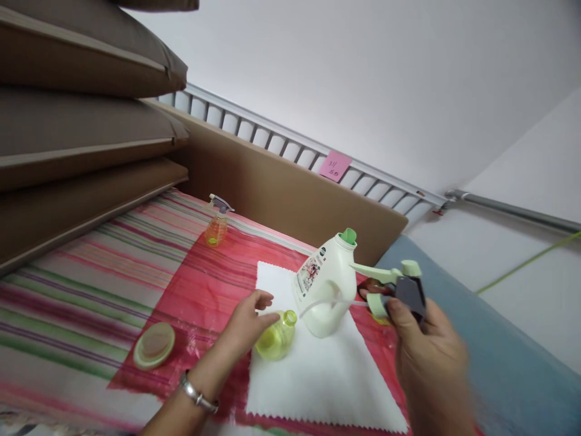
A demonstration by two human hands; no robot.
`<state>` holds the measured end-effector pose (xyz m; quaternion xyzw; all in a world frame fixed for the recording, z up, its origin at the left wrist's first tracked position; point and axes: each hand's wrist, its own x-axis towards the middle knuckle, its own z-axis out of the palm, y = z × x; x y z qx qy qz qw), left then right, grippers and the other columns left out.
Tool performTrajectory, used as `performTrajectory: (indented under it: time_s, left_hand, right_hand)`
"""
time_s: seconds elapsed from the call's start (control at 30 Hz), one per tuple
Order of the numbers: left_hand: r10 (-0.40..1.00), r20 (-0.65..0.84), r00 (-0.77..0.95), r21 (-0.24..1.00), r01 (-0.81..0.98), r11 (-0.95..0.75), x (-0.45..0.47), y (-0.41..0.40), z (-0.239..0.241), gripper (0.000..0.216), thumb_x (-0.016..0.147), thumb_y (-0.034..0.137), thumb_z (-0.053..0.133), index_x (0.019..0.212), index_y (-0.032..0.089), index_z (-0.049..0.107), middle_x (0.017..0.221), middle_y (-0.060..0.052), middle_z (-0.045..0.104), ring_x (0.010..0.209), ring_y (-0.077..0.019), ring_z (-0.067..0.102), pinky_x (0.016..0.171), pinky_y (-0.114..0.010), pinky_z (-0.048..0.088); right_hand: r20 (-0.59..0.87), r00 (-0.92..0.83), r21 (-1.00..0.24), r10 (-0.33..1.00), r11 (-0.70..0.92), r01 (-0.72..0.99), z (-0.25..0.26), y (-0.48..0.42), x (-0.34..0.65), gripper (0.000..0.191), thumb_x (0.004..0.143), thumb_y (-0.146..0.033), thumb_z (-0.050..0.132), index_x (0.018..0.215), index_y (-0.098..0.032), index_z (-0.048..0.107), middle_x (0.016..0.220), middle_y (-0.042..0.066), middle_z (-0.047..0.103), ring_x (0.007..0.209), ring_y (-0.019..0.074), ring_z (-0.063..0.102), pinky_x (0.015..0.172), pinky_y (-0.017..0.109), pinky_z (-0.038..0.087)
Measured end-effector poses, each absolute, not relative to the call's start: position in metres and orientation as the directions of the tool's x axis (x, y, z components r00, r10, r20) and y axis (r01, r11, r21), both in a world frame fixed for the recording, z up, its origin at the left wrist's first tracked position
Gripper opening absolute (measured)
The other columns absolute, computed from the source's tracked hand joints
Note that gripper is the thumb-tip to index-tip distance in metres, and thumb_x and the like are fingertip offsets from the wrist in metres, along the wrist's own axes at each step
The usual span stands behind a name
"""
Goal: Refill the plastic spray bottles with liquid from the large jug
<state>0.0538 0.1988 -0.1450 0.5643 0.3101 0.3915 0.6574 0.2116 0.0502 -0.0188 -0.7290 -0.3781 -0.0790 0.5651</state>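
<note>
My right hand grips a dark and pale-green trigger sprayer head, its thin dip tube pointing left across the front of the jug. A small yellow-green clear bottle stands uncapped on a white zigzag-edged cloth. Beside that bottle is my left hand, thumb and fingers apart, the thumb close to its shoulder; whether it touches I cannot tell. Just behind stands a large white jug with a printed label and a green piece in its neck. A dark reddish object is partly hidden behind the sprayer head.
A second spray bottle stands at the back left. A pale round lid-like disc lies on the red sheet over striped fabric. Stacked cushions rise at left. A brown board and a radiator stand behind.
</note>
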Motion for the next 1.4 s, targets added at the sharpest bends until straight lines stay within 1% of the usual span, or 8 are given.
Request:
performTrajectory:
  time_s: [0.1,0.23,0.37,0.53,0.8,0.9,1.1,1.4]
  left_hand:
    - [0.822,0.082,0.564,0.995,0.004,-0.103,0.059,0.188,-0.152,0.051,0.055,0.018,0.074,0.104,0.016,0.062,0.112,-0.011,0.063,0.108,-0.0258,0.054,0.095,-0.038,0.038]
    - [0.768,0.105,0.632,0.961,0.135,-0.243,0.069,0.180,-0.160,0.069,0.054,0.017,0.076,0.120,0.016,0.055,0.124,-0.012,0.058,0.117,-0.0275,0.048,0.102,-0.038,0.033]
    - [0.754,0.082,0.652,0.942,0.196,-0.272,0.077,0.181,-0.171,0.066,0.054,0.014,0.075,0.117,0.019,0.056,0.121,-0.010,0.059,0.115,-0.0281,0.049,0.099,-0.038,0.034]
    - [0.754,0.087,0.652,0.940,0.196,-0.278,0.079,0.180,-0.174,0.063,0.055,0.012,0.076,0.115,0.020,0.057,0.119,-0.009,0.060,0.112,-0.0278,0.050,0.097,-0.039,0.036]
    - [0.753,0.079,0.653,0.937,0.209,-0.280,0.080,0.177,-0.170,0.063,0.055,0.012,0.077,0.114,0.017,0.058,0.117,-0.011,0.060,0.110,-0.0290,0.051,0.096,-0.040,0.037]
    - [0.752,0.076,0.654,0.936,0.212,-0.279,0.079,0.177,-0.168,0.062,0.055,0.012,0.077,0.114,0.018,0.058,0.117,-0.010,0.060,0.110,-0.0291,0.051,0.096,-0.040,0.037]
    - [0.747,0.067,0.662,0.937,0.216,-0.275,0.078,0.178,-0.168,0.063,0.056,0.014,0.077,0.116,0.019,0.057,0.118,-0.010,0.060,0.111,-0.0289,0.051,0.096,-0.040,0.037]
    - [0.746,0.074,0.662,0.912,0.258,-0.320,0.079,0.176,-0.167,0.063,0.056,0.014,0.078,0.115,0.018,0.057,0.118,-0.010,0.060,0.110,-0.0288,0.052,0.096,-0.041,0.038]
  right_hand:
    - [0.516,0.729,-0.773,0.449,-0.122,0.622,-0.020,0.062,0.205,0.031,0.072,-0.047,0.061,0.092,-0.024,0.064,0.088,0.003,0.068,0.088,0.0251,0.058,0.082,0.039,0.043]
    - [0.479,0.691,-0.751,0.541,-0.155,0.642,-0.030,0.074,0.202,0.032,0.072,-0.049,0.060,0.088,-0.021,0.064,0.082,0.003,0.068,0.078,0.0230,0.059,0.067,0.032,0.044]
    - [0.383,0.631,-0.743,0.675,-0.180,0.645,-0.058,0.088,0.198,0.031,0.074,-0.049,0.059,0.087,-0.020,0.064,0.076,0.000,0.066,0.073,0.0209,0.059,0.063,0.028,0.044]
    - [0.276,0.539,-0.729,0.795,-0.192,0.657,-0.094,0.098,0.187,0.033,0.083,-0.049,0.048,0.084,-0.019,0.062,0.074,0.001,0.066,0.070,0.0202,0.057,0.063,0.027,0.044]
    - [0.231,0.529,-0.737,0.817,-0.208,0.643,-0.101,0.100,0.184,0.036,0.084,-0.051,0.045,0.090,-0.019,0.061,0.076,0.002,0.065,0.079,0.0228,0.058,0.067,0.028,0.044]
    - [0.248,0.539,-0.719,0.805,-0.220,0.660,-0.095,0.100,0.185,0.035,0.084,-0.051,0.045,0.088,-0.019,0.060,0.080,0.002,0.066,0.078,0.0219,0.058,0.066,0.028,0.043]
    - [0.311,0.554,-0.638,0.772,-0.263,0.724,-0.083,0.099,0.189,0.036,0.082,-0.053,0.047,0.084,-0.020,0.061,0.072,0.000,0.064,0.067,0.0187,0.056,0.058,0.026,0.041]
    - [0.301,0.545,-0.615,0.782,-0.278,0.738,-0.114,0.105,0.179,0.033,0.084,-0.052,0.045,0.083,-0.022,0.058,0.069,-0.001,0.063,0.067,0.0187,0.057,0.062,0.026,0.041]
